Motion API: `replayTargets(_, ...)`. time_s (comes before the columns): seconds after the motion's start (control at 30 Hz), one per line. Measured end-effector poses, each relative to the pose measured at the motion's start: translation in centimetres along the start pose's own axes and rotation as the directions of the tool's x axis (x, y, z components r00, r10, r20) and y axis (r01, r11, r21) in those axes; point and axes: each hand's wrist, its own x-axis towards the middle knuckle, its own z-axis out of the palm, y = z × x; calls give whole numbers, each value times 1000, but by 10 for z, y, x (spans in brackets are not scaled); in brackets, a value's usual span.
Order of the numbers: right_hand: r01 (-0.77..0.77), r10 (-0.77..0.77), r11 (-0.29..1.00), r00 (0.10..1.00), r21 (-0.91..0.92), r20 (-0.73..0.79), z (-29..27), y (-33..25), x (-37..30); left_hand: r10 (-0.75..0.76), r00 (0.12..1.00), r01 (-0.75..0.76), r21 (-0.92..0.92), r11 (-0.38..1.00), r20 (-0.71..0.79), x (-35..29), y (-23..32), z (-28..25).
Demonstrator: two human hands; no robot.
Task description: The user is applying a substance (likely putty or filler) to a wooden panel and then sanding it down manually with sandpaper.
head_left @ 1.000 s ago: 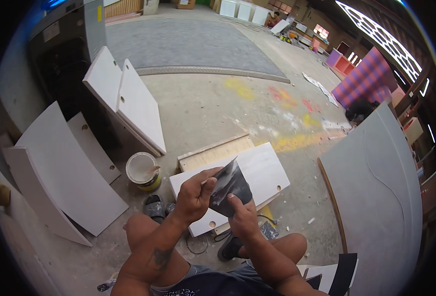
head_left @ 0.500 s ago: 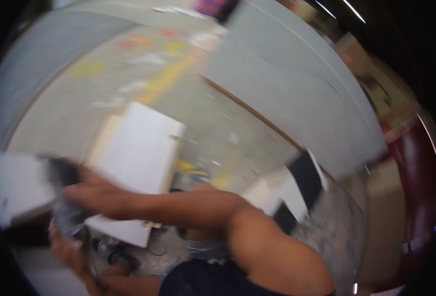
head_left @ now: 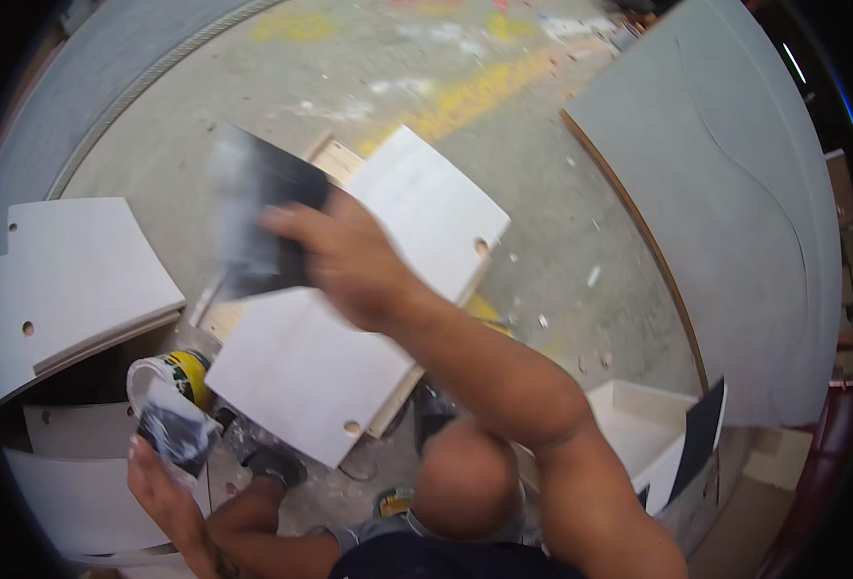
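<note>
My right hand [head_left: 344,256] grips a wide, dark, flat putty spreader [head_left: 291,188], its far side smeared white and blurred by motion. Both are above a white panel [head_left: 315,362] with round holes near its edge; my forearm crosses over it and hides its middle. Lower left, my left hand [head_left: 161,492] holds a smaller dark putty spreader [head_left: 180,425] with white paste on its face. Just beyond it a white bucket [head_left: 141,372] with a yellow and black label stands on the floor, partly covered by the spreader.
Pale wooden pieces [head_left: 335,159] lie under the white panel. Stacked white curved panels [head_left: 88,280] with holes sit at the left. A large grey panel [head_left: 735,222] stands at the right, near an open white box [head_left: 639,425]. My knee [head_left: 470,478] is at the lower middle.
My right hand with its spreader has moved right and up, away from my left hand, to above the white panel. The view has shifted, bringing the bucket into sight.
</note>
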Motion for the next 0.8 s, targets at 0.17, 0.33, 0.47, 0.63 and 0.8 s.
replayTargets(0.17, -230, -166, 336, 940, -913, -298, -160, -14, 8, -72, 997, 75, 148, 986, -26, -2, 45, -2)
replayTargets(0.33, -329, -295, -426, 931, -843, -214, -257, -41, 66, 138, 989, -122, 248, 961, -49, -16, 43, 11)
replayTargets(0.47, -378, -368, -653, 916, -657, -161, -279, -32, 102, 112, 991, -125, 239, 963, 67, -19, 26, -5)
replayTargets(0.63, -364, -333, -738, 929, -568, -162, -267, 7, 98, -164, 981, 177, 129, 976, -104, -19, -6, -12)
replayTargets(0.8, -363, -194, -521, 932, -773, -307, -251, -8, 86, 111, 990, -103, 93, 990, -84, -10, 15, 0)
